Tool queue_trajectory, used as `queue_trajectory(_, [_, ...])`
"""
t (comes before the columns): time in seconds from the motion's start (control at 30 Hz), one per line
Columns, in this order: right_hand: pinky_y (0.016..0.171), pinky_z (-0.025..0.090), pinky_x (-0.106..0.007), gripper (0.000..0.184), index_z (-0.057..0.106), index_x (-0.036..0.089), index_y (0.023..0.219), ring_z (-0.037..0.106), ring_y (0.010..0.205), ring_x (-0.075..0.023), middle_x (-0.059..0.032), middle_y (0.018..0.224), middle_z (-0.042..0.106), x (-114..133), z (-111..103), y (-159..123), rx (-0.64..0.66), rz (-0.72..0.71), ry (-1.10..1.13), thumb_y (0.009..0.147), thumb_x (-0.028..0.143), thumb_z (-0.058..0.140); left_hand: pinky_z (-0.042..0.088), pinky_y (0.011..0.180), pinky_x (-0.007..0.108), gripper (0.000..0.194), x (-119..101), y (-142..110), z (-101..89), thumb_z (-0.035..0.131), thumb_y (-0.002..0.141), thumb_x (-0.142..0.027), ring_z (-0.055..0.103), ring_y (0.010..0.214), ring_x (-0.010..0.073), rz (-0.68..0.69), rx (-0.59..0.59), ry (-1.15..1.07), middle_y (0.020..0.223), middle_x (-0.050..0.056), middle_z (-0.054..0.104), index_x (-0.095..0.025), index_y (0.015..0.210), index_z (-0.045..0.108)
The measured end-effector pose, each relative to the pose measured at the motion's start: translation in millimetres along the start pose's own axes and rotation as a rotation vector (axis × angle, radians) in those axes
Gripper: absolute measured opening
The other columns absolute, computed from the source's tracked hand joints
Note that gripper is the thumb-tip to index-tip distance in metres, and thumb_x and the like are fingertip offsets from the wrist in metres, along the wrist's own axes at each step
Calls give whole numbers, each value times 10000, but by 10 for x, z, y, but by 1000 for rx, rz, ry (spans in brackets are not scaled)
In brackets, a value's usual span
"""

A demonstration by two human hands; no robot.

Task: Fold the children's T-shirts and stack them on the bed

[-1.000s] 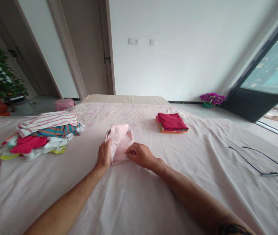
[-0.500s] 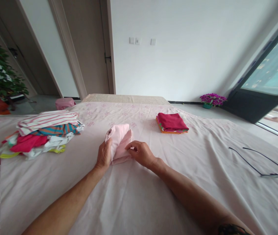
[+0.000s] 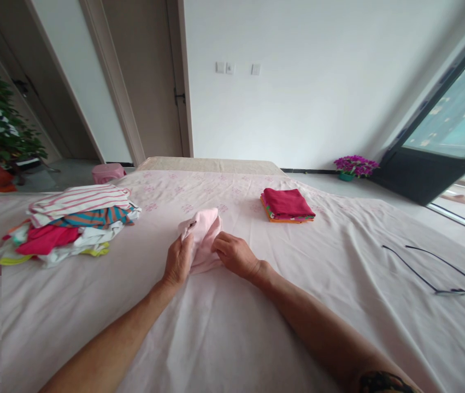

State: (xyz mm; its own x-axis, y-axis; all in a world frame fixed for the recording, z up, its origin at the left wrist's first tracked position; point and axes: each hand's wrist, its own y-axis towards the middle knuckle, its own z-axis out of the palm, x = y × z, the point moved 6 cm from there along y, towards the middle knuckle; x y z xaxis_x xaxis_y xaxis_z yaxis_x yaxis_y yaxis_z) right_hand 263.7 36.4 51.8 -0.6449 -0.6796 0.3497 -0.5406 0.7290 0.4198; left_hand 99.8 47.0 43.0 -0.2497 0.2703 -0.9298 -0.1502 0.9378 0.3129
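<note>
Between my hands is a light pink garment (image 3: 205, 240), folded small and partly raised off the sheet; its exact kind is hidden by the folds. My left hand (image 3: 178, 259) grips its left side, thumb on the near face. Closed at its right edge, my right hand (image 3: 236, 254) pinches the cloth with curled fingers. To the right lies a neat stack of folded clothes (image 3: 287, 204), dark red on top with orange beneath. A loose heap of clothes (image 3: 78, 221) sits to the left, with a striped white piece uppermost.
A pale pink bed sheet (image 3: 318, 327) covers the broad surface under everything. Black-framed eyeglasses (image 3: 453, 290) lie at the right. Beyond the far edge are a pink stool (image 3: 108, 173) and a pot of purple flowers (image 3: 355, 166) on the floor.
My right hand has closed its fingers further on the pink cloth. The garment has shifted slightly right and its folds have altered, with my left hand still holding it.
</note>
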Motion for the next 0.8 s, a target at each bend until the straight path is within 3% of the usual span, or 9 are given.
queue_trajectory(0.13, [772,426,-228,260,684,217,844,593,850,-153,-20,890,665,-73,25,-36,55,23,-17,768,32,518,473,986,351,459,-3,-51,114,381,961,-415,649,1095,242,122,155,199,1160,105,717,-150,1211,661])
queue_trajectory(0.27, [783,423,-259,234,682,226,716,599,815,-174,-10,783,687,-278,-44,-79,16,171,12,702,55,524,433,1045,399,426,-125,-158,250,376,970,-298,594,1180,241,379,274,504,1247,114,673,-173,1313,595])
queue_trajectory(0.37, [697,427,-258,238,652,214,661,602,730,-171,-8,708,671,-604,-157,-141,-123,459,135,668,67,465,333,1132,483,493,-184,-287,378,455,950,-296,487,1316,278,567,362,740,1398,146,569,-167,1425,483])
queue_trajectory(0.47, [650,437,-253,249,626,193,708,594,688,-163,-6,700,649,-796,-290,-208,-348,649,352,640,83,413,236,1161,568,600,-162,-390,465,502,936,-453,392,1389,337,666,395,908,1492,166,467,-183,1467,429])
queue_trajectory(0.53, [667,449,-260,250,627,185,771,595,728,-166,-13,757,657,-747,-382,-203,-454,612,410,666,102,415,212,1159,593,634,-128,-421,484,488,930,-522,364,1404,353,690,391,969,1508,167,443,-198,1471,422])
queue_trajectory(0.6, [717,458,-268,266,645,186,855,599,807,-170,-27,857,673,-594,-444,-166,-468,491,378,713,113,432,213,1155,593,633,-99,-428,481,475,931,-538,358,1406,349,709,399,999,1508,161,441,-207,1469,419])
queue_trajectory(0.73, [828,454,-288,262,674,205,958,586,900,-175,-36,940,677,-304,-331,-91,-204,244,200,785,118,498,238,1152,569,671,-77,-420,441,517,922,-507,348,1411,336,763,473,1023,1522,156,418,-222,1506,351])
queue_trajectory(0.8, [851,451,-292,249,684,201,970,596,889,-173,-36,929,689,-304,-220,-88,-73,209,158,797,115,528,243,1154,567,689,-89,-417,426,553,911,-473,344,1416,342,777,489,1032,1528,165,408,-221,1514,336])
